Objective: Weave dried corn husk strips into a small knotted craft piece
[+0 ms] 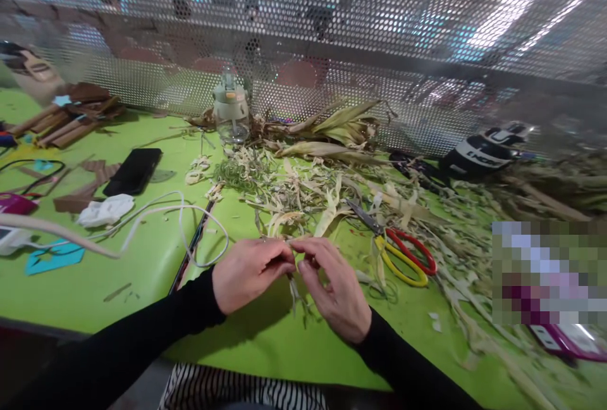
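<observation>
My left hand [253, 274] is closed in a pinch on a small bundle of dry corn husk strips [294, 299], whose thin ends hang below the fingers. My right hand [334, 286] meets it fingertip to fingertip, thumb and forefinger bent together at the same bundle; the exact grip point is hidden. Pale curled husk [286, 220] shows just beyond the fingers. To the right lie scissors [396, 252] with one red and one yellow handle, blades slightly apart. Behind the hands spreads a heap of shredded husk [289, 182].
Whole husks [332, 135] and a clear bottle [231, 106] stand before a perforated metal screen [294, 37]. At left are a black phone [135, 171], a white cable [183, 207] and a power strip [105, 209]. A dark bottle [484, 152] lies at right, near a magenta object [569, 341].
</observation>
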`<state>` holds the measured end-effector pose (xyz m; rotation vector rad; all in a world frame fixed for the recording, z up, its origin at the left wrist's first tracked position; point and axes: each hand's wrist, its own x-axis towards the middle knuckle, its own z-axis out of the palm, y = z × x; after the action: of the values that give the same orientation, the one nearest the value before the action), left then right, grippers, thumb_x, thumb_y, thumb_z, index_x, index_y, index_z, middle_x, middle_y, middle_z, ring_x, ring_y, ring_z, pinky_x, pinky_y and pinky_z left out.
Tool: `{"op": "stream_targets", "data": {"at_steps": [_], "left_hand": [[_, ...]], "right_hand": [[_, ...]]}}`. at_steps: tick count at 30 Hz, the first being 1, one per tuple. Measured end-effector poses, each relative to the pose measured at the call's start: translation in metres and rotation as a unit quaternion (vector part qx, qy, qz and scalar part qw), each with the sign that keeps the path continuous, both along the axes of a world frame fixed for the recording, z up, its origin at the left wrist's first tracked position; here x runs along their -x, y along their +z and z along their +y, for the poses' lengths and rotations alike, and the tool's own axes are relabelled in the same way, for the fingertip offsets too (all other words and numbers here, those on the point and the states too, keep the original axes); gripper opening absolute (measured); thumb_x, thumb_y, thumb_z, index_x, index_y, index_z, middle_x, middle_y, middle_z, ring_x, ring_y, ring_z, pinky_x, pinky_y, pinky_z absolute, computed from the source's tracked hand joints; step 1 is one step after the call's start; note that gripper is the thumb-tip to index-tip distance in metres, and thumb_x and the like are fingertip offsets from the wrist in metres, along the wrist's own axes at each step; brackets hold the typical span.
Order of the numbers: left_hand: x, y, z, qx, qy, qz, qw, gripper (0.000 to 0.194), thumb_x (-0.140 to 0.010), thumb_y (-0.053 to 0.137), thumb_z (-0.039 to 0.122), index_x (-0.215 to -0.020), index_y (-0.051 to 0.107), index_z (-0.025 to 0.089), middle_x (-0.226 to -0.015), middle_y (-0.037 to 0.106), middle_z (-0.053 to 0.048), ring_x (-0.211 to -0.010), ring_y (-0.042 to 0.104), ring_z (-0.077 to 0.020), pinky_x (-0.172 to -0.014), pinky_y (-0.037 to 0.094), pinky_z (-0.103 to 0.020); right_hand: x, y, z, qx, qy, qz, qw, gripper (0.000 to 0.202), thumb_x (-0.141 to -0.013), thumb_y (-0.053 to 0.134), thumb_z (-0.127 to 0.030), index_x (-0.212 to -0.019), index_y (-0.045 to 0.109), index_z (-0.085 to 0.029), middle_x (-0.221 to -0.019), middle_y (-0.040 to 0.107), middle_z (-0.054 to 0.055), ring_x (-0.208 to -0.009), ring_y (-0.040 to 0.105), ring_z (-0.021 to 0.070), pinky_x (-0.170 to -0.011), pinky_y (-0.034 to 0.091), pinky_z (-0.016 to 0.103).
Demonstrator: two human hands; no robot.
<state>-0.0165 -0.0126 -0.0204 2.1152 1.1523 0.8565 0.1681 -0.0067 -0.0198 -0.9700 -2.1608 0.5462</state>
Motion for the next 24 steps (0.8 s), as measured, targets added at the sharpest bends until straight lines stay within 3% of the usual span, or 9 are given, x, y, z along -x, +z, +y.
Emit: {"op": "stream_targets", "data": {"at_steps": [3, 10, 17, 21, 24], "left_hand": [[0.001, 0.002, 0.002, 0.049, -0.009, -0.022, 0.999, 0.020, -0.087, 0.052, 0.034, -0.083, 0.061, 0.017, -0.074, 0.067, 0.000, -0.063, 0.056, -0.0096, -0.061, 0.041, -0.020], [0.001, 0.005, 0.002, 0.180, -0.010, -0.075, 0.981, 0.023, -0.084, 0.054, 0.040, -0.081, 0.055, 0.017, -0.071, 0.064, 0.001, -0.062, 0.054, -0.0102, -0.059, 0.041, -0.022], [0.001, -0.006, 0.006, 0.310, 0.001, -0.218, 0.925, 0.027, -0.078, 0.062, 0.039, -0.076, 0.048, 0.016, -0.069, 0.060, 0.001, -0.060, 0.054, -0.0089, -0.061, 0.043, -0.023], [0.000, -0.007, 0.007, 0.325, -0.001, -0.245, 0.913, 0.030, -0.074, 0.066, 0.039, -0.077, 0.048, 0.015, -0.069, 0.055, 0.003, -0.058, 0.048, -0.0070, -0.058, 0.039, -0.021], [0.000, -0.001, 0.005, 0.283, -0.019, -0.222, 0.933, 0.023, -0.078, 0.062, 0.033, -0.086, 0.050, 0.015, -0.077, 0.057, 0.001, -0.067, 0.051, -0.0088, -0.064, 0.041, -0.023]], "right_hand": [[-0.003, -0.001, 0.002, 0.015, 0.021, -0.002, 1.000, 0.018, -0.089, 0.047, -0.014, -0.102, 0.059, -0.019, -0.095, 0.065, 0.006, -0.088, 0.060, 0.0165, -0.074, 0.052, 0.032], [-0.004, -0.007, 0.001, 0.012, -0.025, -0.030, 0.999, 0.009, -0.087, 0.053, -0.020, -0.079, 0.058, -0.018, -0.070, 0.059, 0.001, -0.062, 0.052, 0.0125, -0.053, 0.043, 0.024], [-0.004, -0.005, -0.001, -0.070, 0.010, -0.037, 0.997, 0.010, -0.084, 0.055, -0.016, -0.075, 0.058, -0.018, -0.071, 0.063, 0.002, -0.065, 0.055, 0.0132, -0.058, 0.045, 0.025], [-0.004, -0.005, 0.000, -0.119, 0.021, -0.040, 0.992, 0.008, -0.085, 0.057, -0.019, -0.078, 0.061, -0.018, -0.075, 0.066, 0.003, -0.069, 0.058, 0.0144, -0.061, 0.047, 0.027], [-0.004, -0.006, -0.001, -0.073, 0.018, -0.016, 0.997, 0.004, -0.084, 0.059, -0.022, -0.085, 0.059, -0.018, -0.087, 0.066, 0.005, -0.079, 0.060, 0.0159, -0.064, 0.051, 0.029]]}}
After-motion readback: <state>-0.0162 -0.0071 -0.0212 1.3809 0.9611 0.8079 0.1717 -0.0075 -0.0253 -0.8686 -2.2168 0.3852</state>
